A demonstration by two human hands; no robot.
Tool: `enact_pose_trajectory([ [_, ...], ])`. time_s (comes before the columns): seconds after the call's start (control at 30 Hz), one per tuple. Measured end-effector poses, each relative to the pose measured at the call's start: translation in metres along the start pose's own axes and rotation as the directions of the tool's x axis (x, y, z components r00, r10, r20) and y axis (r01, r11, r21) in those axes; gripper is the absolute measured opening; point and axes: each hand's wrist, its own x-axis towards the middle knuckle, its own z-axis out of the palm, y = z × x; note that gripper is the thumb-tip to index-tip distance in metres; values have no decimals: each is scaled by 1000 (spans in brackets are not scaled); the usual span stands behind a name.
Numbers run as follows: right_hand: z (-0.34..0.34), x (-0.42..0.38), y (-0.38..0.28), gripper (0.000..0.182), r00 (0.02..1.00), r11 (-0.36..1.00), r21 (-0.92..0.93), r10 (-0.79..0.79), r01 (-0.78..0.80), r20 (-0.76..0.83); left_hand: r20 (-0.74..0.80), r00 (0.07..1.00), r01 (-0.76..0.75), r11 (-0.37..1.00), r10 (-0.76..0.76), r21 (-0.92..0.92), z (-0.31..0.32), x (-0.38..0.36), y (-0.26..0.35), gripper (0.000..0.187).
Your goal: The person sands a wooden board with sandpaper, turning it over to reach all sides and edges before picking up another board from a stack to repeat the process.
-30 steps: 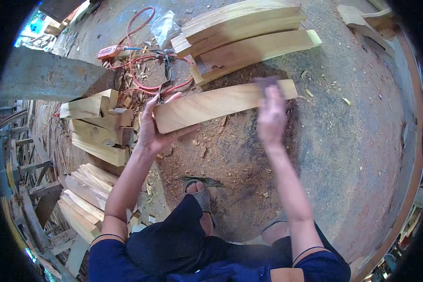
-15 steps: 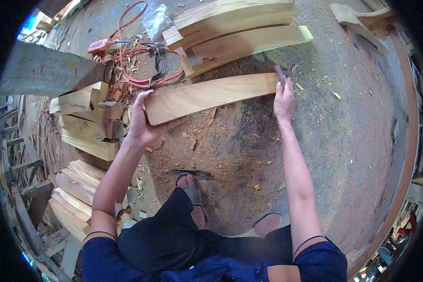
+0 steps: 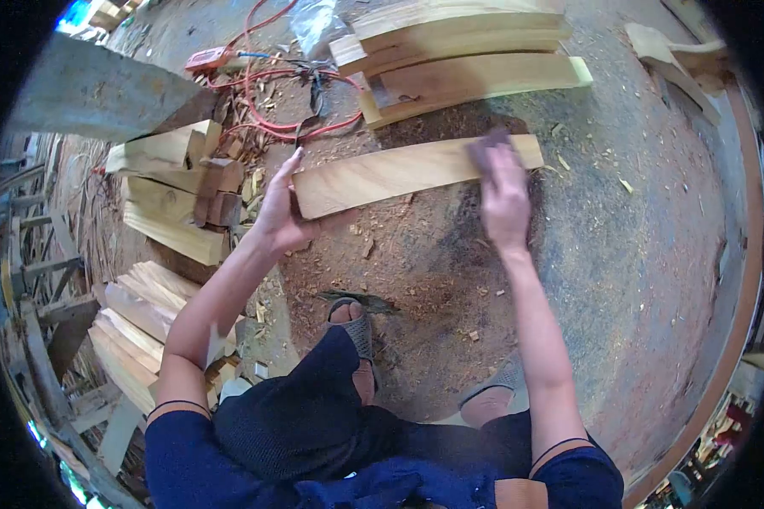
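Observation:
A long, slightly curved wooden board (image 3: 390, 176) lies across the space before me, its right end a little higher in view. My left hand (image 3: 284, 212) grips its left end, thumb at the upper corner and fingers beneath. Near the right end, my right hand (image 3: 507, 195) presses a dark, flat pad (image 3: 489, 151), perhaps sandpaper, onto the board's upper face. Motion blurs the pad and those fingertips.
Beyond the board lie stacked curved timbers (image 3: 475, 81). A red cable (image 3: 250, 93) with a power strip (image 3: 208, 58) loops at upper left, near a plastic bag (image 3: 316, 27). Wood blocks (image 3: 171, 212) are piled at left. Shavings litter the ground (image 3: 611, 280).
My right hand and the dark pad have moved from the board's right tip to its upper face, slightly inward. The whole scene has shifted right in view.

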Motion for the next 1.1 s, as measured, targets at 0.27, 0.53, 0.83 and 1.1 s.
enact_pose_trajectory([
  [0.27,47,-25,-134,46,972,973,54,-226,223,62,165,984,69,998,-69,5,-8,4,-2,73],
  [0.53,24,-14,-47,57,968,970,-6,-243,244,64,252,957,143,989,-145,24,-24,7,-8,70],
  [0.83,-66,32,72,46,900,897,166,428,-411,-85,476,850,-519,515,226,682,21,-13,-2,56],
  [1.1,-10,29,100,45,969,969,57,242,-239,-42,730,659,-714,-154,179,683,14,1,26,76],
])
